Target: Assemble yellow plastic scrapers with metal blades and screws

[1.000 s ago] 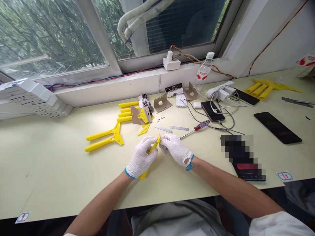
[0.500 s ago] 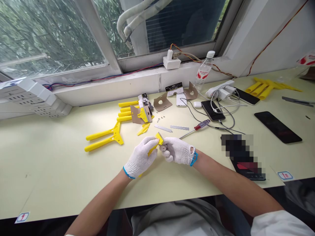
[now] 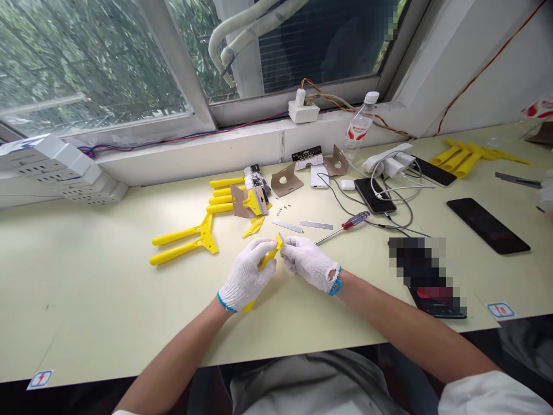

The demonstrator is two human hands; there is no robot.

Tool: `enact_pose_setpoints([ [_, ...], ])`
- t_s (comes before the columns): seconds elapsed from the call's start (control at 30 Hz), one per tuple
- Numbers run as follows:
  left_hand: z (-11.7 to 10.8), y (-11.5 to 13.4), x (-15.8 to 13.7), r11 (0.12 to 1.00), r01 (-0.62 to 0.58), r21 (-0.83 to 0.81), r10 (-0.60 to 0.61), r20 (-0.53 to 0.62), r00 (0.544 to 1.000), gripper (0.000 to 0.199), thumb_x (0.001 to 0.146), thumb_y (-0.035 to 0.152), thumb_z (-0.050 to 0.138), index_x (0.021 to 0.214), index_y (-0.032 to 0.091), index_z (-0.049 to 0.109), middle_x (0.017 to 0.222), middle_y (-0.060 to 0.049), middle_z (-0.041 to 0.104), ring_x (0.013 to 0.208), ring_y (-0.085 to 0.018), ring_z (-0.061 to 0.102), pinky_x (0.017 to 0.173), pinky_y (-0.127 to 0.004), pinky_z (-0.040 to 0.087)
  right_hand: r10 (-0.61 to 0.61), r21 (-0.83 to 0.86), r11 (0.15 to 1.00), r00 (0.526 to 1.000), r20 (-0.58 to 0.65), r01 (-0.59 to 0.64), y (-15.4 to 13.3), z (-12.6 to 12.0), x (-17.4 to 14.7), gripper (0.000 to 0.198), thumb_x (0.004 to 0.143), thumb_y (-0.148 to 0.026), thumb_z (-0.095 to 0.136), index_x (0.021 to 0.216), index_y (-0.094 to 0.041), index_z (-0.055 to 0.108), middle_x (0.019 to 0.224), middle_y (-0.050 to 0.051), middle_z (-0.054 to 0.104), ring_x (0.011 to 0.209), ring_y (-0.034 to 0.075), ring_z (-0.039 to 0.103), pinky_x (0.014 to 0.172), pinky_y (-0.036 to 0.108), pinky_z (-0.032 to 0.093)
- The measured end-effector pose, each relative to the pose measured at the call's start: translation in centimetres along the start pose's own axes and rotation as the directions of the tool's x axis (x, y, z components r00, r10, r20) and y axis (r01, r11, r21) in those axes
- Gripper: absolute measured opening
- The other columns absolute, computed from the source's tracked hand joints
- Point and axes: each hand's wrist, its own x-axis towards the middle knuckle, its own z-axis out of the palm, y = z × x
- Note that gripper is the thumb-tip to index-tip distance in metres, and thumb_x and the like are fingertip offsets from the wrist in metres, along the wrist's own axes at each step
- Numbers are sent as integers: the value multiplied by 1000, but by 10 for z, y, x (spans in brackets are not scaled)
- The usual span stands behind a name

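Note:
My left hand [image 3: 248,274], in a white knit glove with a blue cuff, is closed around the handle of a yellow scraper [image 3: 270,255]. The handle's end shows below the palm, and a metal blade edge shows at the head. At that head, my gloved right hand [image 3: 310,262] has its fingertips pinched together; whatever sits between them is hidden. Just beyond lie two flat blades [image 3: 316,225], a few tiny screws [image 3: 279,211] and a screwdriver [image 3: 344,227] with a red and clear handle. A loose yellow scraper part [image 3: 253,227] rests left of the blades.
Yellow scraper handles [image 3: 184,246] lie to the left, near a carded scraper [image 3: 250,202]. Opened cardboard [image 3: 287,180], a water bottle [image 3: 359,127], a power strip with cables [image 3: 391,158] and phones [image 3: 488,225] occupy the back and right. Another person's white glove [image 3: 548,189] shows at the right edge.
My right hand has turned, its fingertips now at the scraper head's near right side. My left hand keeps its hold. Another person's glove has appeared at the right edge.

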Motion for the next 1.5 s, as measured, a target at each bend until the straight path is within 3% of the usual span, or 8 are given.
enact_pose_setpoints([
  [0.1, 0, 5, 0, 971, 199, -130, -194, 45, 980, 34, 93, 15, 63, 126, 23, 70, 108, -6, 76, 73, -14, 68, 63, -27, 54, -118, -153, 983, 990, -74, 105, -2, 1, -2, 45, 100, -64, 56, 86, -22, 50, 70, 0, 52, 60, 13, 48, 59, 29, 41],
  [0.27, -5, 10, 1, 779, 530, -335, -458, 272, 846, 34, 95, 25, 64, 128, 21, 67, 65, 4, 66, 56, -15, 64, 56, -26, 51, -368, -455, 848, 920, -136, 272, -4, 0, -3, 25, 103, -40, 56, 87, -21, 56, 88, 5, 65, 83, 18, 57, 80, 34, 46],
  [0.47, -5, 12, 4, 637, 615, -465, -491, 371, 788, 33, 90, 27, 68, 122, 19, 66, 71, 1, 70, 53, -15, 65, 53, -27, 54, -551, -747, 566, 834, -28, 349, 9, -2, 4, 20, 107, -25, 48, 92, -20, 60, 98, 11, 68, 93, 23, 60, 89, 37, 47],
  [0.67, -2, 14, 4, 603, 587, -540, -488, 332, 807, 34, 85, 30, 75, 116, 20, 68, 130, -11, 71, 64, -14, 72, 51, -28, 57, -614, -899, 298, 785, 78, 322, 16, -3, 6, 27, 111, -24, 43, 96, -17, 64, 93, 12, 66, 84, 21, 58, 80, 34, 44],
  [0.9, -2, 14, 5, 598, 593, -540, -489, 341, 803, 32, 83, 27, 74, 114, 20, 68, 131, -10, 70, 64, -13, 72, 51, -28, 57, -625, -947, 115, 763, 166, 300, 13, -7, 0, 31, 113, -26, 42, 98, -17, 68, 89, 10, 65, 80, 19, 55, 77, 33, 40],
  [1.17, 0, 8, 2, 611, 605, -510, -500, 343, 795, 34, 84, 25, 70, 117, 20, 67, 91, -4, 75, 60, -16, 69, 53, -27, 55, -617, -957, 125, 776, 131, 261, 12, -4, -2, 36, 114, -27, 39, 96, -15, 68, 88, 11, 65, 79, 18, 54, 76, 32, 38],
  [1.3, -1, 7, 2, 624, 612, -486, -490, 367, 791, 32, 86, 25, 69, 118, 20, 66, 69, 1, 69, 53, -15, 64, 54, -27, 54, -608, -946, 197, 789, 89, 258, 12, -2, -2, 33, 113, -25, 41, 95, -16, 67, 90, 12, 65, 81, 19, 56, 76, 32, 39],
  [1.5, 0, 9, 2, 635, 598, -490, -481, 355, 802, 36, 85, 25, 69, 120, 20, 66, 67, 2, 69, 52, -15, 63, 54, -27, 53, -586, -888, 363, 810, 18, 283, 10, -1, -2, 26, 109, -26, 47, 94, -18, 66, 91, 11, 67, 81, 20, 59, 76, 32, 43],
])
